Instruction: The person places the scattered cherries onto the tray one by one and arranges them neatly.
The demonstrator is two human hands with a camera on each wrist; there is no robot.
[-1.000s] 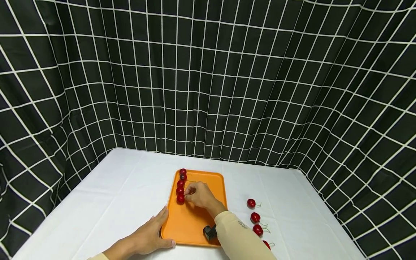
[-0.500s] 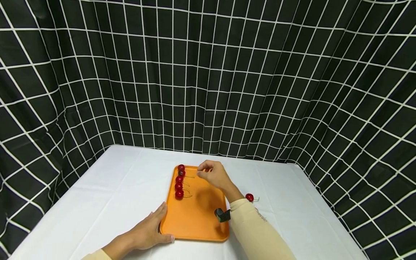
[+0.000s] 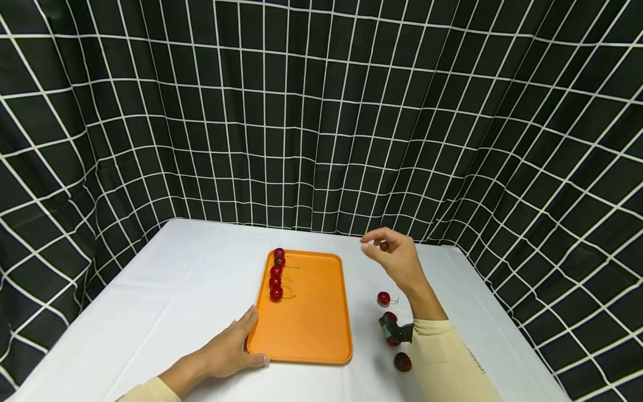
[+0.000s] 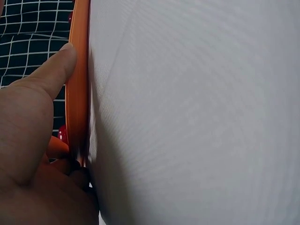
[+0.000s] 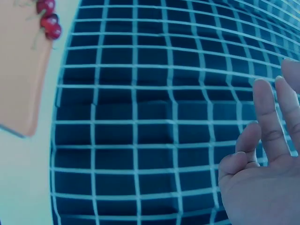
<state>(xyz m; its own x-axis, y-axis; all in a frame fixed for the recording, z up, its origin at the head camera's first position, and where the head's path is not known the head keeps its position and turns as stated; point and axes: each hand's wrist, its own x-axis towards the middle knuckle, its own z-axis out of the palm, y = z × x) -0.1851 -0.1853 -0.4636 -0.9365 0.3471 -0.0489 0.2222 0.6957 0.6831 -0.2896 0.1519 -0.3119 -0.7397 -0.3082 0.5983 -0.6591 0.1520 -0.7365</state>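
In the head view my left hand (image 3: pixel 228 346) grips the near left corner of an orange tray (image 3: pixel 306 329). Its thumb is along the front edge, its fingers along the left side. Several red cherries (image 3: pixel 275 282) with thin stems form a line down the tray's left side. Raised beyond the tray's right side is my right hand (image 3: pixel 397 259), fingers loosely bent. The right wrist view shows its palm (image 5: pixel 267 183) with nothing in it. More cherries lie on the table, among them one (image 3: pixel 384 298) nearest this hand; some are partly hidden by the wrist camera.
A white cloth covers the table (image 3: pixel 201 268). Black curtains (image 3: pixel 311 111) with a white grid enclose its back and sides. A black wrist camera (image 3: pixel 392 329) hangs beside the right sleeve (image 3: pixel 447 357), over the loose cherries.
My right hand has let go of the lowest cherry in the line and moved up and right, off the tray. My left hand keeps its place at the corner.
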